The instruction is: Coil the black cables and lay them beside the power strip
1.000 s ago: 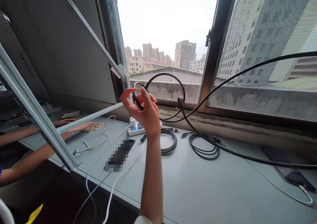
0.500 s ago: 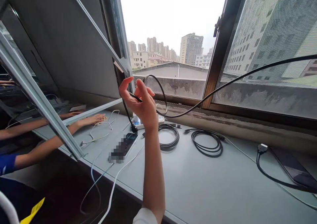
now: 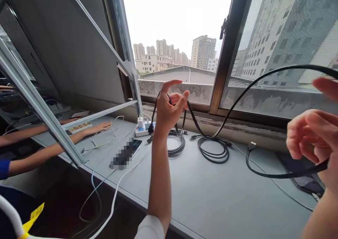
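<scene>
My left hand (image 3: 170, 108) is raised over the desk, its fingers curled around a black cable (image 3: 208, 137). A loop of the cable hangs below that hand, and the rest sags and then arches to the right. At the right edge, my right hand (image 3: 311, 135) is closed on the same cable near its free end, with the index finger lifted. That end bends out past the fingers, and its metal-tipped plug (image 3: 252, 146) points up. Two coiled black cables lie below, one coil (image 3: 213, 158) in the middle and another coil (image 3: 177, 150) partly behind my left hand.
A phone with a blurred screen (image 3: 136, 147) lies near a white power strip (image 3: 142, 130). A dark phone (image 3: 293, 179) sits under my right hand. At left, beyond a metal frame (image 3: 43, 103), a co-worker's hand (image 3: 99, 127) rests on the desk. White cables cross the front edge.
My right hand has come into view at the right. My left hand has moved slightly right and turned, and the cable between the hands sags deeper. The plug has shifted left and up.
</scene>
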### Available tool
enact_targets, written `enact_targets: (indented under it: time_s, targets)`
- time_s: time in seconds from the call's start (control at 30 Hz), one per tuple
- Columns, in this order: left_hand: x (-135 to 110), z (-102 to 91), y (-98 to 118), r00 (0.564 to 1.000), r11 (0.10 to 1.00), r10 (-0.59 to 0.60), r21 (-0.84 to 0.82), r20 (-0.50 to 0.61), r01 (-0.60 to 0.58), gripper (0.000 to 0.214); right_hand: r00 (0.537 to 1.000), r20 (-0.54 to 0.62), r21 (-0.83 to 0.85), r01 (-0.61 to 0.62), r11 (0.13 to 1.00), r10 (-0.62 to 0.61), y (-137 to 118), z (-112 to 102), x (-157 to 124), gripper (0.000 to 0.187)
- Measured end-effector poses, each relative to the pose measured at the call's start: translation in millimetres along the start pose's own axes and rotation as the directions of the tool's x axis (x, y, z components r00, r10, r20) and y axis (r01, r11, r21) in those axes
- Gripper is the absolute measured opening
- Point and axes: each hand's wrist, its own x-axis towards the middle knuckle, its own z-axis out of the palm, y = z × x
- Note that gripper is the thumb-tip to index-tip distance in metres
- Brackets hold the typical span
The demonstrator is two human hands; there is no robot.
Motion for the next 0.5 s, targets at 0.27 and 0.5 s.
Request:
enact_targets:
  time_s: [0.27,0.5]
  targets:
    - [-1.2,-3.0,-0.1,0.901,0.982,-0.187,0.084,0.392,0.168,0.064,0.994,0.0,-0.105,0.109,0.988,-0.109,-27.3,2.6,-9.3,0.03]
    - [-4.3,16.4,17.4,0.858,0.981,0.001,-0.168,0.514,0.099,0.066,0.993,0.0,-0.227,0.115,0.967,-0.118,-32.2,9.0,-4.2,0.027]
